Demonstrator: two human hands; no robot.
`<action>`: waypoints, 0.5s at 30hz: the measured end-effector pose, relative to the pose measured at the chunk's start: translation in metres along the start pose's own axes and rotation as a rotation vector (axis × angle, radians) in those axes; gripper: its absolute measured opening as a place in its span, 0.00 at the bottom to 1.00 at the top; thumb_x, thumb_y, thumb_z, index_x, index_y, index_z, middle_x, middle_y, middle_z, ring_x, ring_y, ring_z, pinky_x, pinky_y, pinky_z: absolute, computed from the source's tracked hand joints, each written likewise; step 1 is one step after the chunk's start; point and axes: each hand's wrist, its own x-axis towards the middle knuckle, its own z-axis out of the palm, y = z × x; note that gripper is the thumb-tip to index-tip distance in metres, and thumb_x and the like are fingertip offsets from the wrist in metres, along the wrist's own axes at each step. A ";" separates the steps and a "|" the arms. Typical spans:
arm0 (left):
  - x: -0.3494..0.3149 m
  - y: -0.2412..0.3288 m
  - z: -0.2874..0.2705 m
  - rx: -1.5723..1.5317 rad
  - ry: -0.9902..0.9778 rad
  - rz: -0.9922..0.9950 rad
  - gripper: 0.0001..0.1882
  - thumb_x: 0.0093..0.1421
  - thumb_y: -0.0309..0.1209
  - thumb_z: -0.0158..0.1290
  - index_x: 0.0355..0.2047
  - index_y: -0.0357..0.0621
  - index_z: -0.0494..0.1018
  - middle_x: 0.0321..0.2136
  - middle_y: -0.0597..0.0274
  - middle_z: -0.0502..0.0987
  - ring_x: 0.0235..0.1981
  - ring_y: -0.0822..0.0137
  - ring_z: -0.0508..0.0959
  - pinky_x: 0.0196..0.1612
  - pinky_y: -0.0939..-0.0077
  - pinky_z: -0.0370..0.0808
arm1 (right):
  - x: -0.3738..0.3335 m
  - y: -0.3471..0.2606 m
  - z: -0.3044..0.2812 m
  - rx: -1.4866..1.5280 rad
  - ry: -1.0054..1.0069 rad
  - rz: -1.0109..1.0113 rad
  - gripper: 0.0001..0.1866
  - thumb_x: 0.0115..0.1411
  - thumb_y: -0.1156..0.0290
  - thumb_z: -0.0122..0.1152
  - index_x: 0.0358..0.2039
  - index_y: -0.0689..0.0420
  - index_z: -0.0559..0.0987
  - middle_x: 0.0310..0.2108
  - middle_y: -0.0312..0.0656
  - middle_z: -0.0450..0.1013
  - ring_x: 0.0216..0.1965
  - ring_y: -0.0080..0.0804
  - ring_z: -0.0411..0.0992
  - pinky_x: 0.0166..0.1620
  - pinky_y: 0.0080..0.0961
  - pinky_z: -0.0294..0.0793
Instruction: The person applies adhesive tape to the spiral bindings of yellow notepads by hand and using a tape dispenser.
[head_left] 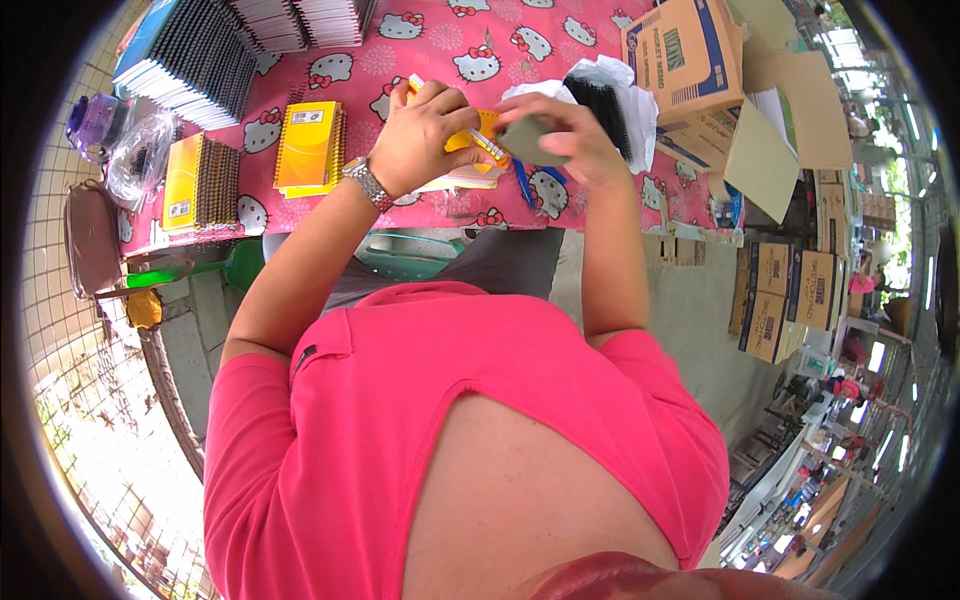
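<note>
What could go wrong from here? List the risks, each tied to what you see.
The leftmost stack of yellow notebooks stands near the table's front edge, so a bump could topple it. The right hand is beside a black bundle in open white wrapping and might snag it. Its flat grey-green piece could slip.

The yellow notebook (491,149) in the left hand (435,130) looks like smooth card; the blurred grey-green piece (532,141) in the right hand (568,138) looks matt. At the left wrist, the watch (368,183) is shiny metal. Beneath both hands, the worktop cover (430,60) resembles smooth, faintly glossy plastic. Right of them, crumpled white wrapping (641,112) adjoins a matt cardboard box (683,62).
</note>
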 end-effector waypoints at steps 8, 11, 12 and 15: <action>0.008 -0.002 -0.007 -0.084 -0.005 -0.059 0.19 0.45 0.38 0.67 0.35 0.48 0.74 0.37 0.66 0.75 0.44 0.60 0.72 0.48 0.61 0.66 | 0.007 -0.001 -0.002 -0.061 -0.001 -0.096 0.26 0.47 0.63 0.62 0.47 0.63 0.78 0.56 0.42 0.69 0.48 0.26 0.71 0.50 0.24 0.72; 0.002 -0.014 -0.012 -0.153 0.002 -0.040 0.18 0.46 0.33 0.66 0.36 0.46 0.74 0.38 0.62 0.75 0.44 0.57 0.72 0.47 0.61 0.69 | 0.018 -0.004 0.009 -0.305 0.067 0.155 0.27 0.49 0.60 0.62 0.48 0.63 0.77 0.55 0.44 0.70 0.50 0.26 0.70 0.54 0.26 0.69; 0.004 -0.017 -0.013 -0.187 0.020 -0.020 0.17 0.47 0.32 0.66 0.36 0.45 0.73 0.38 0.61 0.74 0.43 0.56 0.72 0.47 0.61 0.70 | 0.020 -0.003 0.008 -0.139 0.028 0.018 0.27 0.50 0.59 0.62 0.48 0.62 0.77 0.55 0.44 0.70 0.51 0.27 0.70 0.55 0.28 0.68; 0.005 -0.028 -0.018 -0.201 0.016 -0.074 0.16 0.49 0.31 0.65 0.37 0.42 0.73 0.37 0.59 0.74 0.43 0.54 0.72 0.47 0.62 0.71 | 0.026 0.002 0.001 0.182 -0.162 -0.295 0.29 0.51 0.54 0.61 0.48 0.62 0.77 0.55 0.47 0.70 0.53 0.35 0.69 0.58 0.35 0.66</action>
